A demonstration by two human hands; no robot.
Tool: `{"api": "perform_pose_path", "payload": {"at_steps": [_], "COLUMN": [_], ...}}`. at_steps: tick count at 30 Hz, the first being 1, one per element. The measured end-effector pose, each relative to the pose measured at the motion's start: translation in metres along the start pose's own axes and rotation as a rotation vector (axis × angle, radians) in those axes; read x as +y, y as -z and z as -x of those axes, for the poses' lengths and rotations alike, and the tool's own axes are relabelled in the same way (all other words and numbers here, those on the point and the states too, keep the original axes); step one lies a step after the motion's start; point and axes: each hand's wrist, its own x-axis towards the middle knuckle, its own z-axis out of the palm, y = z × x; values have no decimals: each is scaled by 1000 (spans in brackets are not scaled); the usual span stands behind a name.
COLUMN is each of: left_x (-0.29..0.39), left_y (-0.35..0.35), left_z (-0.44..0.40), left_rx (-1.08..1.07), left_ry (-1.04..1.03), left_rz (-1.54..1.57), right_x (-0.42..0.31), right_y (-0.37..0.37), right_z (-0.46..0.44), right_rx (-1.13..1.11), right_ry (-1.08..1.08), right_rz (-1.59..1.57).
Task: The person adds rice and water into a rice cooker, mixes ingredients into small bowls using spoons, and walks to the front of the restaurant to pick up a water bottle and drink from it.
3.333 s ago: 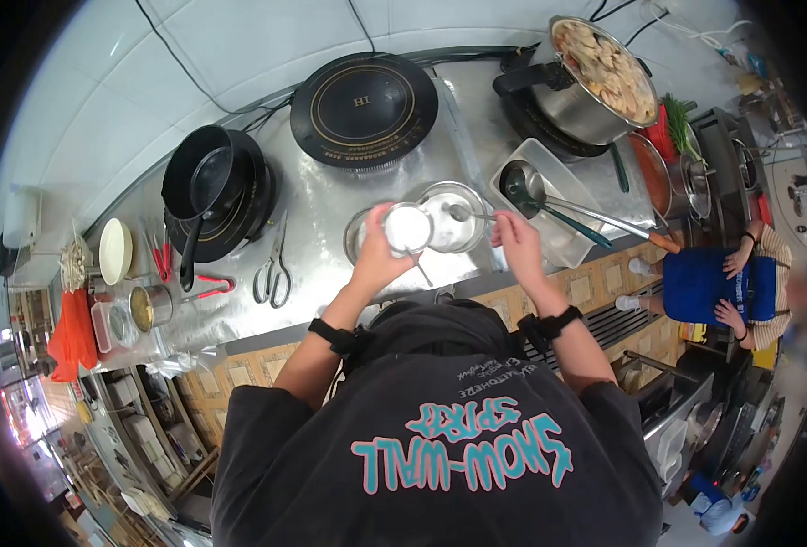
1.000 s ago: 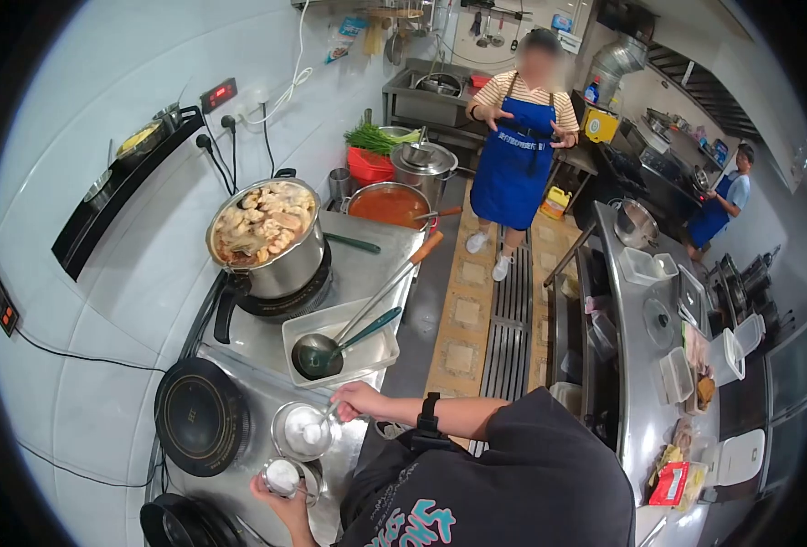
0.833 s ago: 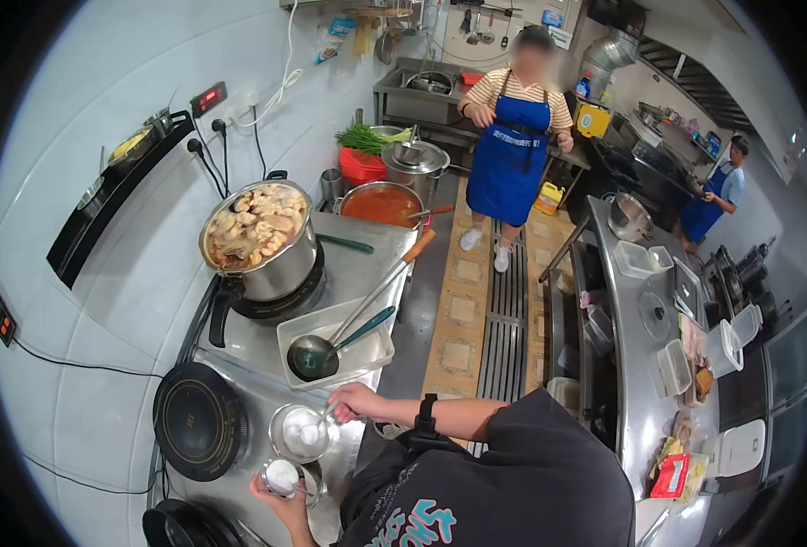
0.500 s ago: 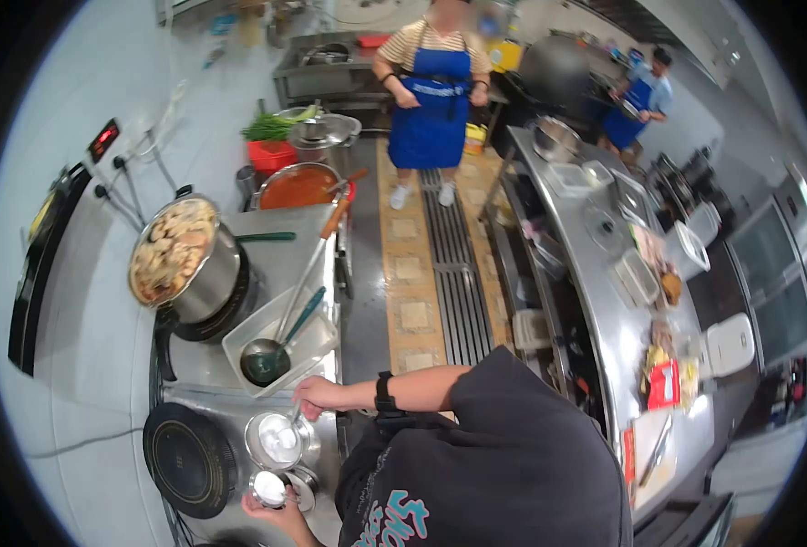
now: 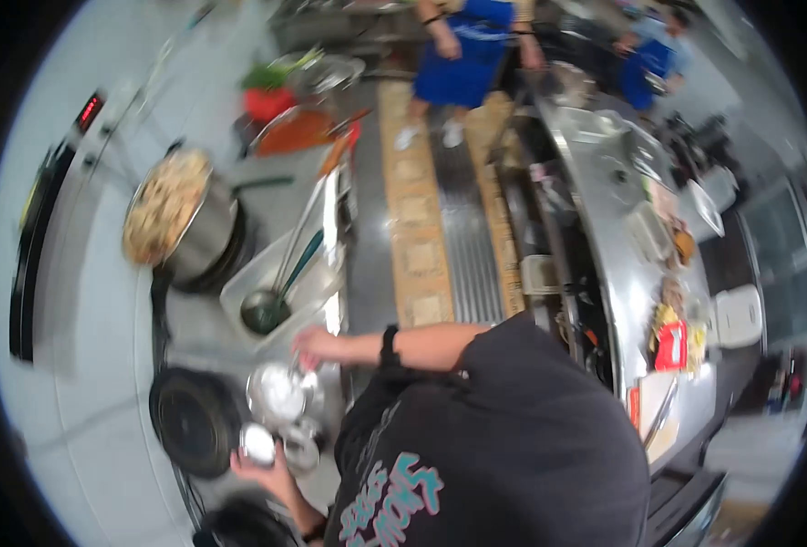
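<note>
My right hand, with a dark band on the wrist, is closed round the thin handle of what looks like a metal spoon. The spoon dips into a metal bowl with white contents. Lower in the view, my left hand is wrapped round a small round cup full of something white, close beside the bowl. Another small round metal container stands to the right of the cup. Motion blur hides the spoon's tip and finer details.
A black round hob lies left of the bowl. Above it, a tray holds a ladle; a full stockpot stands at left. A steel counter runs along the right. Two people in blue aprons are farther back.
The view has tilted and blurred, so the surroundings have shifted upward. The cup in my left hand sits slightly farther left of the small metal container. My right hand still grips the spoon.
</note>
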Motion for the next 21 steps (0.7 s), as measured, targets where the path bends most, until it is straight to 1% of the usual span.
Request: {"api": "perform_pose_path", "payload": {"at_steps": [1, 2, 3, 4, 5, 6, 7, 8, 9, 10, 11, 12, 15, 17, 18, 21], "left_x": [-4, -8, -6, -8, -9, -14, -27, -23, -21, -27, -21, -20, -19, -18, -16, -10], "left_y": [0, 0, 1, 1, 4, 5, 8, 8, 10, 13, 15, 17, 18, 18, 17, 10], "left_z": [-1, 0, 1, 0, 1, 3, 6, 7, 11, 11, 13, 13, 19, 21, 20, 17], "left_rx": [-3, 36, 53, 66, 49, 84, 117, 137, 152, 152, 145, 151, 182, 186, 173, 121], "left_ry": [-75, -16, -3, -21, -17, -10, -39, -11, 21, -9, 21, 7, 30, 11, 27, 82], "left_rz": [25, 89, 64, 74, 91, 125, 2, 69, 54, -33, -96, -100, -128, -198, -203, -183], "right_x": [-3, -4, -14, -26, -33, -28, -46, -47, -43, -40, -40, -40, -51, -46, -44, -59], "right_y": [-3, -2, -5, -8, -8, -4, -10, -11, -10, -8, -6, -7, -19, -25, -29, -23], "right_z": [0, 1, 6, 11, 14, 8, 15, 13, 9, 4, -2, -4, 3, -5, -10, 1], "right_rx": [35, 5, 19, 24, -10, -21, 11, 17, 31, 25, 35, 59, 105, 51, 20, 65], "right_ry": [-37, 17, 7, -61, -60, -63, -81, -88, -87, -80, -108, -131, -136, -150, -155, -162], "right_rz": [11, 1, 5, -6, -17, -56, 32, 43, 92, 147, 169, 191, 185, 187, 184, 172]}}
